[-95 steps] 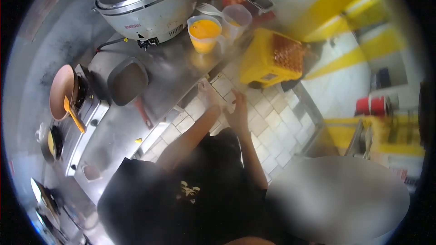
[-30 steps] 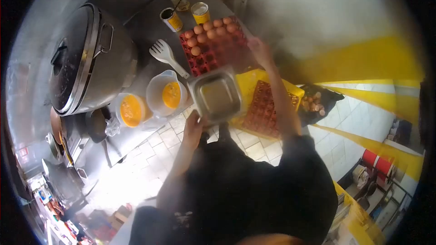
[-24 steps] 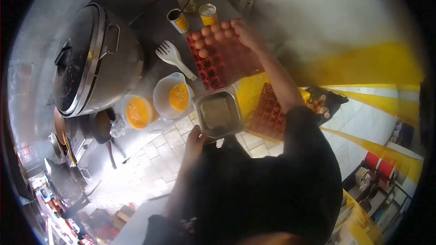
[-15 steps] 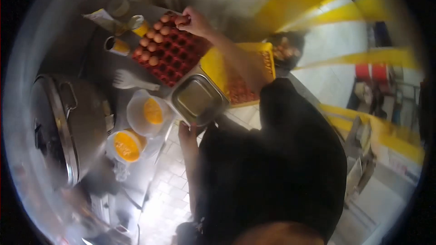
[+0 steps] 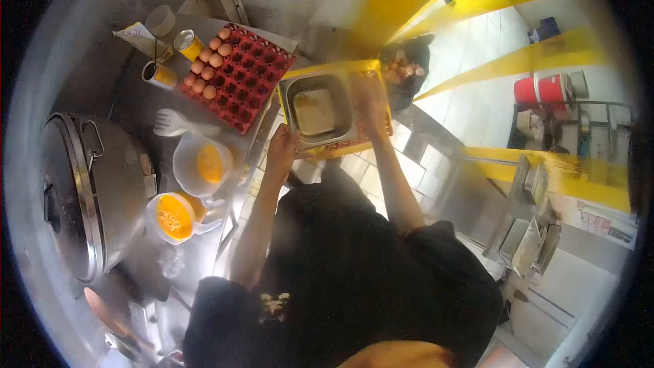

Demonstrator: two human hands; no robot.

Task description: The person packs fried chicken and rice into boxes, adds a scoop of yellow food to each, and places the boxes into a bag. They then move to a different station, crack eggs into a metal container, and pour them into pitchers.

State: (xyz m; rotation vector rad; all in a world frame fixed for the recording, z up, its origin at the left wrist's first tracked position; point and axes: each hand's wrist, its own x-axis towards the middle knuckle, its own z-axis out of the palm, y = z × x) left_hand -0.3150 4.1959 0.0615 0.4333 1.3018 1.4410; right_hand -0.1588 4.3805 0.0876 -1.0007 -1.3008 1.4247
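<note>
My left hand (image 5: 282, 148) grips the lower left corner of a rectangular metal pan (image 5: 340, 138), its fingers closed on the rim. A little yellowish liquid lies in the pan. Beside the pan's right edge, over a yellow crate (image 5: 373, 67), is my right hand (image 5: 371, 112); motion smears its fingers, and whether it holds anything is unclear. Left of the pan, a red egg tray (image 5: 252, 75) carries several brown eggs (image 5: 216, 60) along its left side. The crate is partly hidden under the pan and hand.
Two plastic jugs (image 5: 184, 163) (image 5: 153, 221) of beaten egg stand near a white slotted utensil (image 5: 178, 123). Yellow cans (image 5: 189, 45) are at the upper left, a large lidded pot (image 5: 119, 191) at the left. A dark bag with eggshells (image 5: 405, 71) lies beyond the crate.
My right hand has left the egg tray, where it held an egg, and moved to the pan's right side. The pan, in my left hand, now lies over the crate. The view has shifted.
</note>
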